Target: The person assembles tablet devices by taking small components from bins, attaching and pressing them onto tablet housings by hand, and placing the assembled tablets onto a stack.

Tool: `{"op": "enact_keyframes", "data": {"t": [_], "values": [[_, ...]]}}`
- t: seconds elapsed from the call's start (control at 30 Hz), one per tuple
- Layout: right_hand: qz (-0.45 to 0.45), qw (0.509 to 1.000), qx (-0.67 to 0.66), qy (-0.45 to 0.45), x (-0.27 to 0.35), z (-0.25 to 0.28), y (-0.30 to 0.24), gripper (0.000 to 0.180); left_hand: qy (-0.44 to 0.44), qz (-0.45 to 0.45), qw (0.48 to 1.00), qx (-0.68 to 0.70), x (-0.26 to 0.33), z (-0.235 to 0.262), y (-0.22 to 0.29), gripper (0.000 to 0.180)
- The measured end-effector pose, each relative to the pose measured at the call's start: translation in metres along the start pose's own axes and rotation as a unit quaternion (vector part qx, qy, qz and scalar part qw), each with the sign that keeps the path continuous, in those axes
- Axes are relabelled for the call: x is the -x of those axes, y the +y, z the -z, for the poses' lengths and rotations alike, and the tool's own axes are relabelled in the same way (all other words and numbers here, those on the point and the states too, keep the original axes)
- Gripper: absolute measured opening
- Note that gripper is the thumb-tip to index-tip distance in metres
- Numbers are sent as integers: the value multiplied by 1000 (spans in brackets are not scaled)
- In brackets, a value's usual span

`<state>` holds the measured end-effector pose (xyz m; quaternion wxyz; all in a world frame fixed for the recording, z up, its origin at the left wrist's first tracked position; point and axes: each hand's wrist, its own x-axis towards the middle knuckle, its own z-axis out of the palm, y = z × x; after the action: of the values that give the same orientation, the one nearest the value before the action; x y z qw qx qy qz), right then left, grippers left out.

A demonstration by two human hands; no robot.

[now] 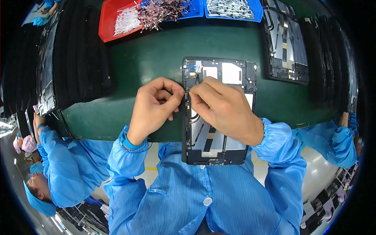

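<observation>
An opened tablet [237, 147] lies in front of me with its inside facing up, showing silvery plates, dark strips and small boards. Its lower end hangs past the table's near edge. My left hand [156, 107] is at the tablet's left edge, thumb and forefinger pinched together at the rim; whatever they hold is too small to make out. Over the tablet's upper half, my right hand [227, 107] is closed in a pinch near the same left edge. A thin dark sliver shows above its fingertips, but its kind is unclear. The right hand covers the tablet's middle.
At the back stand a red bin [104, 23] and two blue bins, the right one [259, 15] filled with whitish strips; the red one holds small cables. Another opened tablet [288, 51] lies at right. Black stacks [78, 58] flank the green table [156, 51]. Co-workers sit either side.
</observation>
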<state>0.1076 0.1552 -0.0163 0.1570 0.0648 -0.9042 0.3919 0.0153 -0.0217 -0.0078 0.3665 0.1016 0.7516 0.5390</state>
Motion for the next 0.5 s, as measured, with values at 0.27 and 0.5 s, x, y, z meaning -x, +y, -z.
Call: {"op": "enact_keyframes", "data": {"t": [0.27, 0.5], "values": [[8, 1000, -14, -12, -1, 3, 1, 16, 9, 10, 1000, 10, -1, -4, 5, 10], [9, 1000, -3, -14, 0, 1, -2, 15, 10, 17, 999, 35, 0, -4, 4, 11]]}}
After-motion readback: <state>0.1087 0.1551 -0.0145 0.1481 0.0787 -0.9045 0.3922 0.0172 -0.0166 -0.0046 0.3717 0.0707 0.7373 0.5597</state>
